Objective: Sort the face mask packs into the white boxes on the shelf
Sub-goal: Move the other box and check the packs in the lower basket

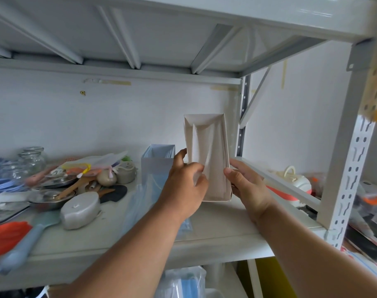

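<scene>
Both hands were on the white box (pixel 206 155), tipped so its open top faced the cam. Left hand (pixel 184 186) gripped its left wall w/ fingers curled over the edge, right hand (pixel 246 183) clasped the right side. Box looked empty inside, tbh. Mask packs (pixel 140 203) lay on the shelf (pixel 215 233) just under the left wrist, blue box (pixel 156 164) right behind it. Looked like prep: next move prob needed the box set flat, then packs slid in.

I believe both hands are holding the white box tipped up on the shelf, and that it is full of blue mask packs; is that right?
Not quite: the head view shows the white box empty inside. Both hands, left and right, do hold it tipped up on the shelf.
</scene>
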Available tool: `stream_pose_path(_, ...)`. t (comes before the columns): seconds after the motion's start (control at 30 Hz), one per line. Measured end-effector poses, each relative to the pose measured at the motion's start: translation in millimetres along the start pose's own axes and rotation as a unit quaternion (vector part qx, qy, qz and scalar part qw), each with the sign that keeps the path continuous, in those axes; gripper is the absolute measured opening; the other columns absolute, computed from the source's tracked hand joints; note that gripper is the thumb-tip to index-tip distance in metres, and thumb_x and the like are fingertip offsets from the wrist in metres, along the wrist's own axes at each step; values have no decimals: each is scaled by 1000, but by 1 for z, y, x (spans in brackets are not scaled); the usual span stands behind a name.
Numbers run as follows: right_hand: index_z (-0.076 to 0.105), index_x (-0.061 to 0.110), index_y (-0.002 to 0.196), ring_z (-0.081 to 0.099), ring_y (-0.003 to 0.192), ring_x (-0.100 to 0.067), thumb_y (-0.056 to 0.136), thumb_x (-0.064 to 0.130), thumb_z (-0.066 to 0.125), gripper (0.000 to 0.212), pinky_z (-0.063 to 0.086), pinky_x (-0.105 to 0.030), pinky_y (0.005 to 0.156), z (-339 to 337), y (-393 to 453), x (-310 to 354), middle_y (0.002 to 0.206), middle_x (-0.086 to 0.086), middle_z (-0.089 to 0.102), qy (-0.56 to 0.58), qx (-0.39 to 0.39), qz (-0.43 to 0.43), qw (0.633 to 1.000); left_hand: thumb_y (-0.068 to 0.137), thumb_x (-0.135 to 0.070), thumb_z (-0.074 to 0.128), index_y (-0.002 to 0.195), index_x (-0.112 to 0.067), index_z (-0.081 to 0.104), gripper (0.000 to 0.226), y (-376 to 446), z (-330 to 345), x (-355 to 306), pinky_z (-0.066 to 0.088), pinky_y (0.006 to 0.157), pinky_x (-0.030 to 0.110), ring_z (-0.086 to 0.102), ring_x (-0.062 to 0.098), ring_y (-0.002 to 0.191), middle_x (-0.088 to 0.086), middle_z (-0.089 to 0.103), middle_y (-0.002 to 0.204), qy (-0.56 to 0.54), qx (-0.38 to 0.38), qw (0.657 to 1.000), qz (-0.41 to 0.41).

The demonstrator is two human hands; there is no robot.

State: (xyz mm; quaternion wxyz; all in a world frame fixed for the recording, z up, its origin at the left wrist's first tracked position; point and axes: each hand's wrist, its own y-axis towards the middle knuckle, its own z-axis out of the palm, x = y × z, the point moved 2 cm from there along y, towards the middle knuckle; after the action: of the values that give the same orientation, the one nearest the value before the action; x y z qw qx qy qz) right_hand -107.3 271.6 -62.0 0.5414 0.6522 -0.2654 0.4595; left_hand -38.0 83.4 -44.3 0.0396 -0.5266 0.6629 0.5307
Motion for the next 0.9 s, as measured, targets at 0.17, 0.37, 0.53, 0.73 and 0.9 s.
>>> stream_pose_path(0.17,67,24,149,69,109,-43,71,83,87,100,48,-73,117,1,0,1,123,-30,71,5,6,5,1000,101,-29,70,87,-27,62,16,0,-2,-1,39,99,19,48,15,140,-3,29,165,6,-17,1000,-6)
stream_pose_path(0.37,67,21,148,62,102,-32,70,82,89,101,46,-73,116,0,1,0,106,-26,64,15,10,4,1000,102,-32,70,94,-24,59,16,0,-1,-2,35,91,21,48,19,140,-3,31,164,4,-18,1000,8)
stream_pose_path(0.53,67,25,151,65,128,-54,69,82,89,102,46,-72,119,-1,1,-4,132,-29,71,10,5,8,1000,102,-18,70,104,-26,57,15,0,-1,-1,41,88,22,53,4,113,-4,48,135,-12,-35,998,57)
stream_pose_path(0.73,66,25,151,64,130,-53,68,85,87,104,47,-70,120,-2,2,-4,131,-30,69,7,1,-2,1000,105,-5,59,128,-48,56,50,-1,-2,-1,41,89,9,60,14,112,-7,38,153,-3,-11,999,48)
stream_pose_path(0.9,68,24,149,72,122,-46,76,72,85,89,50,-68,119,-3,1,-3,115,-19,76,-1,-15,-11,1000,105,-24,67,134,-47,63,37,-1,-2,-1,38,102,13,48,14,142,-11,28,160,-16,5,999,30)
